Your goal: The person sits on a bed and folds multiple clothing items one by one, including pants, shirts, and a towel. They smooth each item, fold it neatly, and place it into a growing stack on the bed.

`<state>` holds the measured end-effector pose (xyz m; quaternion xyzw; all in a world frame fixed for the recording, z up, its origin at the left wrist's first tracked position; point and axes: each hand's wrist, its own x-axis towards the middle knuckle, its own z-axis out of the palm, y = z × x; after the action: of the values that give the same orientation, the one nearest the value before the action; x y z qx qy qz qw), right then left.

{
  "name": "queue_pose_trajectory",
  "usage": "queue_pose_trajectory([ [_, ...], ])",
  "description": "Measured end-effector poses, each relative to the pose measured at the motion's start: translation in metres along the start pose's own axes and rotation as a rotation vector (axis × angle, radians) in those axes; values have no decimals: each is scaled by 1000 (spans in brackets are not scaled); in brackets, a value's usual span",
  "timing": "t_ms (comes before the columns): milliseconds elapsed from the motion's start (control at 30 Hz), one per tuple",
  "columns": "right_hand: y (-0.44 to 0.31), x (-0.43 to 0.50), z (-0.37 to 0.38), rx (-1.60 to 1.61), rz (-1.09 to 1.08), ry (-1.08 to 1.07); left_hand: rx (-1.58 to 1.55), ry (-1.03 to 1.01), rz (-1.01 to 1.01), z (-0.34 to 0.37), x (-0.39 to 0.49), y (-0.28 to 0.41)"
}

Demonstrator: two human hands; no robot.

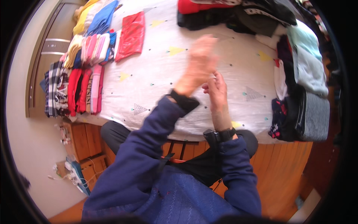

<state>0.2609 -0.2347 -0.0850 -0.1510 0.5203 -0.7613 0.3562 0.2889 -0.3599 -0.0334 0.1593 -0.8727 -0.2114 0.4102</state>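
My left hand point(200, 63), blurred, reaches above a white bedsheet point(167, 106) printed with small triangle trees. It holds nothing that I can make out. Just below and right of it is my right hand point(216, 88), palm side partly turned up with curled fingers; whether something small is between them is unclear. A folded shiny red garment point(131, 36) lies on the sheet, left of both hands. Beyond the hands, a heap of dark clothes point(237, 16) rests at the far side.
Stacks of folded clothes point(85, 91) line the left edge. More folded clothes, with a ribbed grey knit point(314, 116), line the right edge. A power strip point(77, 175) with cables is at lower left, near a wooden cabinet point(85, 140).
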Motion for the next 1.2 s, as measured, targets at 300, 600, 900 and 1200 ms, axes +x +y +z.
queue_pose_trajectory([
  [300,7,-2,14,-310,322,-112,714,-61,-532,-173,-89,-258],
  [600,15,3,14,-344,316,-130,836,-189,-490,-171,-63,-293],
  [900,19,-23,31,-382,365,-225,418,-245,-393,-176,-172,-54],
  [1200,38,-129,51,-102,103,93,177,-2,-454,-206,-197,34],
])
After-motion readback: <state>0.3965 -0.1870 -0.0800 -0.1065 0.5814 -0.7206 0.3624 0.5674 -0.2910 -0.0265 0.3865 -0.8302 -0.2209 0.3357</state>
